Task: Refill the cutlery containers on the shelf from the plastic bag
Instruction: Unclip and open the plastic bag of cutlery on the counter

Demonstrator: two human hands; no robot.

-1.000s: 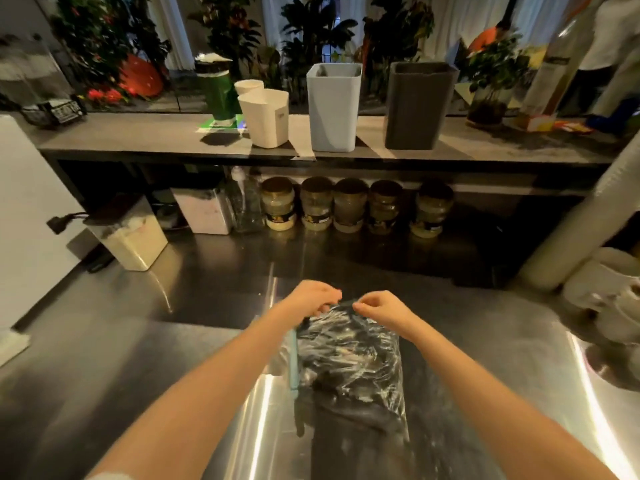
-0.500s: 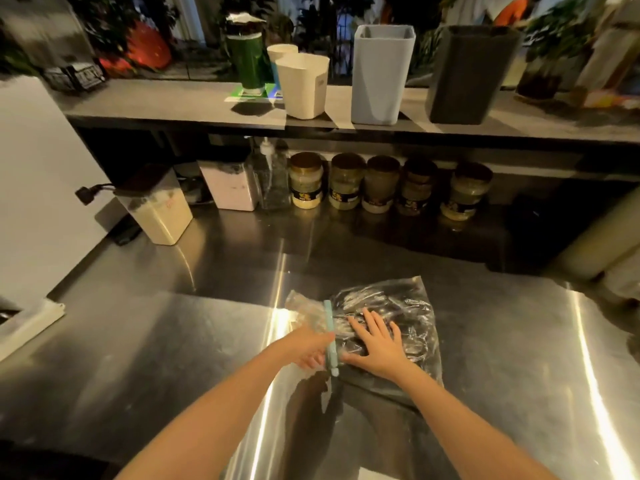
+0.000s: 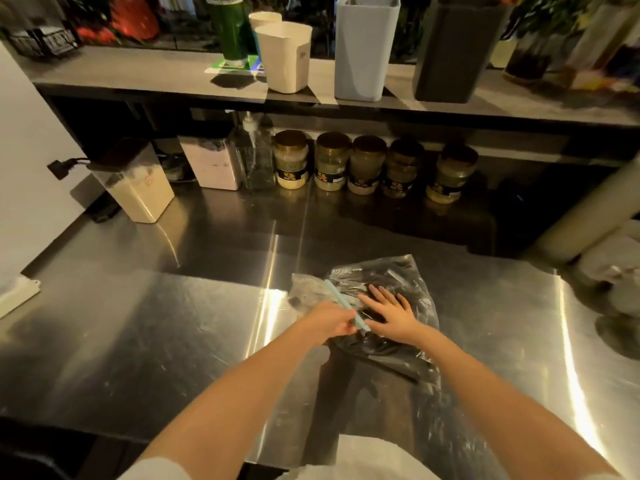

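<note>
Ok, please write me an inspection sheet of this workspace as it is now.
Surface: steel counter, shiny, with glare streaks.
Job's things: plastic bag with dark contents lies flat, teal sealing bar across it; white container, grey-blue container and dark container stand upright on the shelf.
Clutter: five jars, pump bottle and two tubs under the shelf.
Grippers: left hand pinches the bar's near end; right hand lies flat on the bag.
Cables: black plug at the left wall.
Surroundings: plants behind the shelf, blurred.
</note>
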